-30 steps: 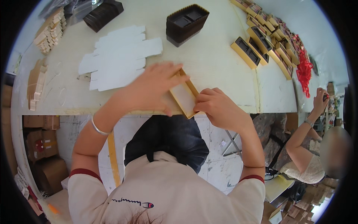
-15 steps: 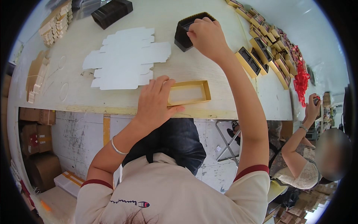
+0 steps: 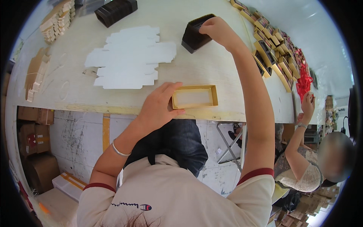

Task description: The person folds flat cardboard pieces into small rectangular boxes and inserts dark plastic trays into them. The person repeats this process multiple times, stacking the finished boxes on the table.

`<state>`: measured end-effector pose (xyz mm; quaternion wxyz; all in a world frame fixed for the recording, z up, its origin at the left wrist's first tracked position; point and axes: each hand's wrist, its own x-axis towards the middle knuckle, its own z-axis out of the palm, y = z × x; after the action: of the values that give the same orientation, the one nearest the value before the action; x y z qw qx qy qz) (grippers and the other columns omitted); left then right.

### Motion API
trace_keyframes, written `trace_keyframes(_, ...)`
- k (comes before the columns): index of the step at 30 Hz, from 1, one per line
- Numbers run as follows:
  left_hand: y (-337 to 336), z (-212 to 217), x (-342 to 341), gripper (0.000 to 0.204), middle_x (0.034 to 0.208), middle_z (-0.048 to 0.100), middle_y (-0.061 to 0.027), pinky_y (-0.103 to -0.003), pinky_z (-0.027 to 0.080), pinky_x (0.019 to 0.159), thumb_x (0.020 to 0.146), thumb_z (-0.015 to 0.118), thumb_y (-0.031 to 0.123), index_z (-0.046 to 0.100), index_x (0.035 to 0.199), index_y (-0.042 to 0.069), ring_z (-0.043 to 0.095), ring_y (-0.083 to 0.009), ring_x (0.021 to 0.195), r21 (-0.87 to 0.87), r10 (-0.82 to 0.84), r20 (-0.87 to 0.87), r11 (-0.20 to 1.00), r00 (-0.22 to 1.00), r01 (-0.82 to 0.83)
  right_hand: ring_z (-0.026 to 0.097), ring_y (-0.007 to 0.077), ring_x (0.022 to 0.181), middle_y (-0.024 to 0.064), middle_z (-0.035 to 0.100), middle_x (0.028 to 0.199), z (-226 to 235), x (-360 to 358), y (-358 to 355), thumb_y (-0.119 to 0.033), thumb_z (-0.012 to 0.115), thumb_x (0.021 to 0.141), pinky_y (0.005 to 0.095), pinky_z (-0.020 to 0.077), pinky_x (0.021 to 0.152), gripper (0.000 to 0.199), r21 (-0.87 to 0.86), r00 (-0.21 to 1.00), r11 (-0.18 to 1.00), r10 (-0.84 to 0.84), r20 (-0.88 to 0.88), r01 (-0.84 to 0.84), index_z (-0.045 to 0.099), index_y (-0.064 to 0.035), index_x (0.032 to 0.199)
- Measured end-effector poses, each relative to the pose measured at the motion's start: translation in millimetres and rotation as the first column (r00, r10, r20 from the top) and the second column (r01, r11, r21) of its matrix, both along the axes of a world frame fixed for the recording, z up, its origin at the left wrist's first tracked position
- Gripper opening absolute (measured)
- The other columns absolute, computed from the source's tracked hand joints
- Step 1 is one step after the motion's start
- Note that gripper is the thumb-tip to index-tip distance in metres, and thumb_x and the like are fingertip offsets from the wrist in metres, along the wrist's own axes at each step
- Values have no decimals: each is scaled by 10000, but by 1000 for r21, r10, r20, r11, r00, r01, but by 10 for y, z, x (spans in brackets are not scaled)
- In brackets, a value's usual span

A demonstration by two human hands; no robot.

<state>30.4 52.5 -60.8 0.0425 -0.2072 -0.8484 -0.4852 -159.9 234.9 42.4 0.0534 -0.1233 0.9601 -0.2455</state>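
Note:
My left hand (image 3: 160,101) grips the left end of an open gold cardboard box (image 3: 214,96), thumb on its near side and fingers on the far side. The box lies near the table's front edge, and its pale inside holds no insert. Farther off, my right hand (image 3: 219,32) reaches to a nested stack of black plastic trays (image 3: 192,39), its fingers closed at the upper rim. How many trays the fingers pinch is hidden. To the left lie flat white box blanks (image 3: 128,56), piled on the table.
Another black tray stack (image 3: 116,12) lies at the far left. Folded card pieces (image 3: 38,73) stand along the left side. Many gold boxes with black inserts (image 3: 264,53) are heaped at right, beside red material (image 3: 303,81). A co-worker (image 3: 302,162) sits at right.
My right hand has shifted a little to the right at the rim of the black tray stack, and the stack sits slightly turned. My left hand stays on the gold box.

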Motion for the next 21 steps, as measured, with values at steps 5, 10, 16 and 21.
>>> trace_keyframes(5, 27, -27, 18, 662, 1160, 575, -136, -348, 506, 828, 689, 814, 179, 517, 1264, 40, 602, -305, 966, -47, 38, -42, 998, 998, -40, 640, 248, 722, 107, 670, 758, -49, 248, -80, -238, 595, 827, 355, 507, 682, 232, 84, 953, 996, 17, -302, 9, 697, -31, 846)
trace_keyframes(10, 44, -48, 21, 657, 1143, 576, -132, -358, 504, 827, 695, 811, 202, 518, 1262, 47, 599, -309, 973, -73, 44, -90, 996, 995, -51, 629, 281, 861, 104, 666, 903, -56, 217, -95, -165, 615, 814, 364, 498, 771, 179, 310, 943, 946, 187, -274, -98, 677, -11, 880)
trace_keyframes(16, 31, -41, 24, 652, 1134, 578, -130, -362, 502, 823, 702, 807, 221, 515, 1259, 47, 595, -312, 980, -74, 46, -104, 996, 993, -54, 618, 303, 824, 126, 660, 876, -55, 261, -183, -144, 642, 800, 389, 495, 730, 146, 286, 897, 957, 166, -410, -46, 670, -7, 841)
trace_keyframes(21, 33, -42, 17, 655, 1131, 580, -134, -365, 499, 825, 702, 809, 228, 515, 1259, 48, 594, -317, 979, -76, 43, -127, 996, 991, -53, 598, 223, 708, 90, 645, 769, -3, 312, -49, -218, 695, 817, 328, 474, 639, 190, -120, 734, 983, 22, -679, -141, 680, -29, 813)
